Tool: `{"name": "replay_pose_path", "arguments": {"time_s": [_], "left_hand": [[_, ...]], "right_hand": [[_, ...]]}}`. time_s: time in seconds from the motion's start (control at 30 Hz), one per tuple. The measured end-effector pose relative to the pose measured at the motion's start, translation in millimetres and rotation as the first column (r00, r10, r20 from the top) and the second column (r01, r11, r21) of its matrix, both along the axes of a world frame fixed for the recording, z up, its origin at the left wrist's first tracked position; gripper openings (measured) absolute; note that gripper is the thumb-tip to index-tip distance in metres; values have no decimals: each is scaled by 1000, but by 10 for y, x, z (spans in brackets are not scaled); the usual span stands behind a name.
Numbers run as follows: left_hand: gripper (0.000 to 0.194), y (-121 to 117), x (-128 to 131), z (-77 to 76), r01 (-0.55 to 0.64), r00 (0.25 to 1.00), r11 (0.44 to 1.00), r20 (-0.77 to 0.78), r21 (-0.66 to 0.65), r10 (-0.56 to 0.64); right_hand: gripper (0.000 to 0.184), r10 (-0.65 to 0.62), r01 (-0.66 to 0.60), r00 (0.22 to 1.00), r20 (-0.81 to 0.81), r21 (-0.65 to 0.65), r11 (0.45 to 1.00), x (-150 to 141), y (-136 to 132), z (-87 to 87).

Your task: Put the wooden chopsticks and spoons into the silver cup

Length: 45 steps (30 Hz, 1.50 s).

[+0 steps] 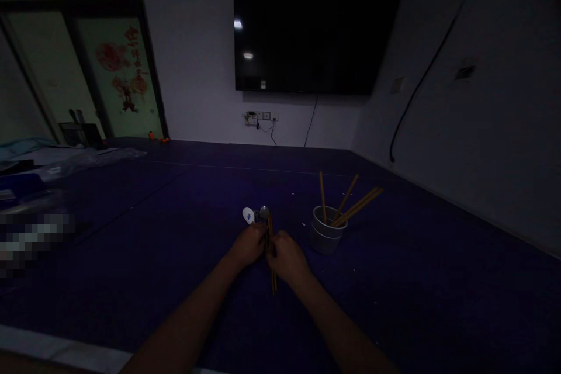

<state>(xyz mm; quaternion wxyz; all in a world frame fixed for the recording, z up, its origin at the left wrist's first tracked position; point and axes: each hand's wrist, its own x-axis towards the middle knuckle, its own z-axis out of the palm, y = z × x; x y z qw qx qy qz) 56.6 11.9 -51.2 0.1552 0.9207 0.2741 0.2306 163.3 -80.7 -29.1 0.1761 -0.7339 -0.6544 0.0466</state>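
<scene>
In the middle of the head view my hands are side by side, low over the dark blue surface. My left hand (249,245) is closed around utensil handles. Above its fingers show a white spoon (248,215) with a blue mark and the bowl of a metal spoon (264,211); a dark item between them is too dim to name. My right hand (288,256) is closed on thin wooden chopsticks (274,284), whose ends show above and below the fingers. Fingers hide most of the handles. To the right, a grey metal cup (325,239) stands upright with several chopsticks (357,207) leaning in it.
Clear plastic wrapping (83,159) and a blue item (21,186) lie at the left. Small orange objects (152,135) rest by the far left edge. A television (315,38) hangs on the back wall above sockets (260,117). A black cable (423,85) runs down the right wall.
</scene>
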Motion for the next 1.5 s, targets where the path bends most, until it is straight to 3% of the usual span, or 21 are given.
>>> {"name": "replay_pose_path", "arguments": {"time_s": [0.3, 0.53, 0.7, 0.83, 0.93, 1.07, 1.13, 1.27, 1.4, 1.5], "left_hand": [[29, 30, 9, -35, -19, 999, 999, -33, 34, 21], [25, 34, 13, -42, -12, 999, 999, -44, 41, 14], [24, 18, 6, -35, -24, 999, 997, -47, 67, 27], [22, -12, 8, 10, -23, 999, 998, -31, 65, 25], [27, -52, 29, 64, -21, 996, 999, 82, 25, 19], [36, -132, 77, 145, 64, 928, 984, 371, -164, 1], [39, -175, 97, 190, 79, 866, 957, 495, -278, 73], [43, -256, 114, 278, 173, 741, 871, 644, -460, 193], [54, -322, 128, 322, 381, 705, 689, 675, -617, 215], [58, -353, 143, 328, 488, 682, 574, 698, -657, 218]], "right_hand": [[30, -172, 176, 978, 122, -22, 984, 17, 5, 13], [35, -314, 325, 914, 255, -1, 946, -59, 76, -39], [32, -337, 349, 910, 241, -9, 937, -26, 50, -58], [36, -363, 365, 924, 122, 6, 931, 51, 9, 2], [36, -281, 291, 955, -92, 113, 950, 80, -8, 60], [29, 64, 67, 923, -379, 323, 944, 48, -10, 105], [25, 189, 16, 860, -473, 395, 918, 21, -9, 103], [23, 270, -2, 759, -592, 413, 911, 4, 11, 51], [38, 324, -7, 644, -694, 418, 908, 28, 49, -1], [43, 329, 17, 608, -722, 427, 904, 52, 65, 10]]}}
